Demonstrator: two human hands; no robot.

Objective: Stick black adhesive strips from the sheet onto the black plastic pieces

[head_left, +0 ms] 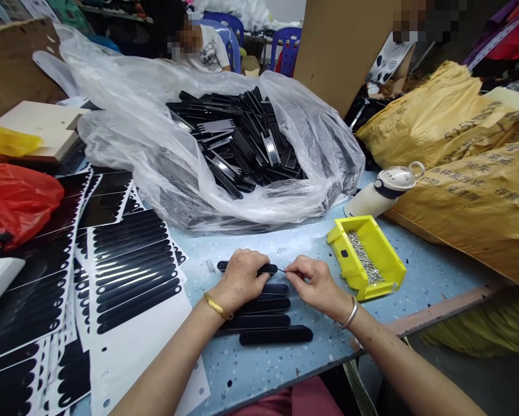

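My left hand [241, 277], fingers curled, presses down on a black oblong plastic strip [223, 266] lying on the blue speckled table [263, 364]. My right hand [312, 282] pinches a thin metal pin against the strip's right end. Below the hands lies a row of several more black strips [276, 335], side by side. A yellow bin [367, 254] with small silver pins stands just right of my right hand.
A large clear plastic bag [155, 144] of black parts fills the table's middle. Sheets of black oblong stickers [129, 271] lie at left, with a red bag [12, 202]. A white bottle [383, 190] and yellow sacks [471, 173] sit at right. People sit beyond.
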